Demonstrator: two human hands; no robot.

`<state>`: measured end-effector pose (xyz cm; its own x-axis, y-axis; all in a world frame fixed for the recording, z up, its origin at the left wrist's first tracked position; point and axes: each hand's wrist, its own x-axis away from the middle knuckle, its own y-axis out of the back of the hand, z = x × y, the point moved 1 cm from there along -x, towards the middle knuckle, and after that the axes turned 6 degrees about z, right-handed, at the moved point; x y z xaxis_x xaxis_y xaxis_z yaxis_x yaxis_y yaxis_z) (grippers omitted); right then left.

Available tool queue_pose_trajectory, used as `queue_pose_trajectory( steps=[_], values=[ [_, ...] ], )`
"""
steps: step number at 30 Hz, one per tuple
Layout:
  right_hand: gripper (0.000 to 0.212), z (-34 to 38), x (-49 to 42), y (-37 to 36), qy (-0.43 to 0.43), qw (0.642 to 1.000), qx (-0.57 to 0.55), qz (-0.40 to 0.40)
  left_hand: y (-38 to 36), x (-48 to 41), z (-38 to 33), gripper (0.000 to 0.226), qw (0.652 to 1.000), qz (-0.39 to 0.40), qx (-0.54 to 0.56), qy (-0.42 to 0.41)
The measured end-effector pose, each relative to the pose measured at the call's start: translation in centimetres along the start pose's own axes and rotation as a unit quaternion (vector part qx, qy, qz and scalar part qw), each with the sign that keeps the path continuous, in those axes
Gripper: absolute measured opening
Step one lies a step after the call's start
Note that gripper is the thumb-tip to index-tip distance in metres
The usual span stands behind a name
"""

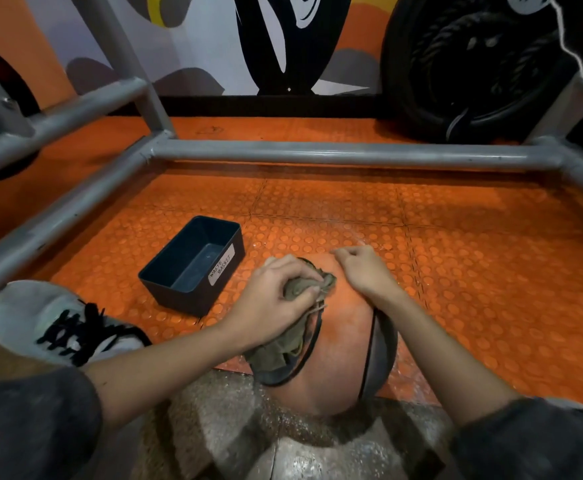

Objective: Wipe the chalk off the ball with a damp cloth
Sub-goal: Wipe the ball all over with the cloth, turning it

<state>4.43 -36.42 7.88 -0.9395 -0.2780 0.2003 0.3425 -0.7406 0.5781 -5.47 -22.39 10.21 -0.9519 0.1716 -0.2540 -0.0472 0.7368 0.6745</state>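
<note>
Ball point(338, 348): orange with black seams, sitting on the orange studded floor point(473, 271), low centre of view, between the person's knees. A pale dusty film shows on its upper face.

Left hand point(272, 299): on the ball's upper left side, fingers curled round a bunched olive cloth point(279, 355) and pressing it to the surface. The cloth's loose end trails down the ball's left side, over a black seam.

Right hand point(359, 268): resting on the far top of the ball, just right of the cloth. Fingers loosely bent, nothing gripped.

Bin point(179, 299): black, rectangular, labelled "WASTE BASKET", just left of the ball and a little beyond it. Not touching the ball.

Shoe point(41, 320): white with black laces, well left of the ball, nearer than the bin.

Frame point(317, 154): grey pipe, crossbar running across beyond the ball.

Tyre point(473, 64): black, beyond the crossbar, right of the ball.
</note>
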Motion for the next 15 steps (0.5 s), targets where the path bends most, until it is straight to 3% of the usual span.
queue_pose_trajectory(
  steps=[3, 5, 8, 11, 13, 15],
  values=[
    [0.030, -0.3, 1.0, 0.4, 0.092, 0.995, -0.007, 0.025, 0.1, -0.9, 0.7, 0.012, 0.999, -0.024, 0.028, 0.031],
    [0.037, -0.7, 2.5, -0.1, 0.139, 0.987, 0.076, 0.008, 0.1, -1.4, 1.0, 0.005, 0.996, -0.051, 0.055, 0.056],
    [0.054, -0.5, 4.7, -2.0, 0.118, 0.979, 0.164, -0.035, 0.1, -1.7, 1.3, 0.010, 0.992, -0.072, 0.075, 0.078],
    [0.075, -0.4, 5.9, -3.4, 0.137, 0.971, 0.178, -0.077, 0.6, -1.7, 1.7, 0.011, 0.990, -0.066, 0.069, 0.101],
    [0.078, -0.8, 6.7, -3.9, 0.159, 0.969, 0.164, -0.093, 1.3, -2.0, 2.6, 0.009, 0.980, -0.063, 0.089, 0.165],
    [0.067, -1.3, 8.0, -4.4, 0.195, 0.961, 0.147, -0.128, 2.1, -2.1, 4.0, 0.005, 0.959, -0.059, 0.127, 0.248]
  ],
)
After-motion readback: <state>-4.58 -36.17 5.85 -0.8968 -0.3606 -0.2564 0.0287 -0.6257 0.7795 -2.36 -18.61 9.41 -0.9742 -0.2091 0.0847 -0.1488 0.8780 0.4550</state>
